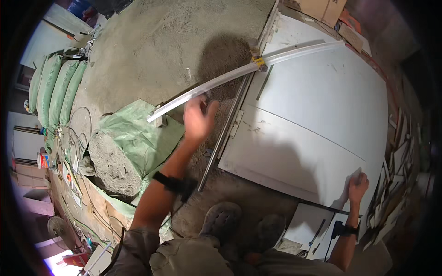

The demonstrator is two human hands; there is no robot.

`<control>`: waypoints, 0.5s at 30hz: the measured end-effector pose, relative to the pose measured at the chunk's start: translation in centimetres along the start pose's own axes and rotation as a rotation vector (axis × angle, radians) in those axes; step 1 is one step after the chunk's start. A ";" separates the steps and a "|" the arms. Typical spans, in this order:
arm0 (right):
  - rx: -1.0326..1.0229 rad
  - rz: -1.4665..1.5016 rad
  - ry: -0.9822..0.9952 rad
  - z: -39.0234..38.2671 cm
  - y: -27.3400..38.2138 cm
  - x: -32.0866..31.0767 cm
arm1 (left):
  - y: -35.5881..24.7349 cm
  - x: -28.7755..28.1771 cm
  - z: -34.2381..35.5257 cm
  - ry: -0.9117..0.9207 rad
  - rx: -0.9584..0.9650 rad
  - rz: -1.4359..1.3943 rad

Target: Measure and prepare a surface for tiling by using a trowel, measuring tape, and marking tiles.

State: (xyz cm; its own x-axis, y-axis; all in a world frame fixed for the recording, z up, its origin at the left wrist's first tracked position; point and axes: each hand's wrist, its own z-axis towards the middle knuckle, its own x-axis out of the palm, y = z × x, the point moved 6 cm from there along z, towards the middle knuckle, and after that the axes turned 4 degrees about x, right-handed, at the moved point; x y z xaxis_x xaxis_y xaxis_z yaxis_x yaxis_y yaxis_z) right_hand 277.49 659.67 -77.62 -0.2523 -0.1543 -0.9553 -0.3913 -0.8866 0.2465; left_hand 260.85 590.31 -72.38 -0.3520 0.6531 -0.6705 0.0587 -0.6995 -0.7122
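Observation:
A long pale metal straightedge lies at a slant from the green sack over the white tile slabs. Near its middle sits a yellow fitting with a dark knob. My left hand is just below the bar's left half, thumb and fingers apart; whether the fingertips touch it I cannot tell. On the lower right of the slabs rests my right hand, its fingers curled together. Whatever it may hold is blurred against the hand's shadow. A thin dark line runs across the white surface.
A dark metal rail runs along the slabs' left edge. Left of me is an open green sack with grey mortar. Full green sacks stand farther left. Broken white offcuts pile up at right. My shoe is below the slabs.

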 end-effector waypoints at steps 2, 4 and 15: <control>0.000 0.004 0.029 0.6 -0.5 0.5 | -1.2 -1.7 1.2 -0.140 0.104 0.051; 0.025 0.000 0.029 0.1 0.1 0.5 | -2.8 -1.1 1.1 0.055 -0.030 -0.053; 0.178 0.005 0.043 0.7 -1.6 0.4 | -7.7 3.1 -14.0 0.460 0.293 0.305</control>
State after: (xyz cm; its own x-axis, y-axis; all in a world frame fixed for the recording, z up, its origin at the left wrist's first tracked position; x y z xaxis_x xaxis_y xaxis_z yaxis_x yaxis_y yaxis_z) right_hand 277.43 661.31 -78.26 -0.2180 -0.1799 -0.9592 -0.5413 -0.7956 0.2722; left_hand 272.36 601.78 -71.90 0.0823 0.4239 -0.9020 -0.1890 -0.8820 -0.4317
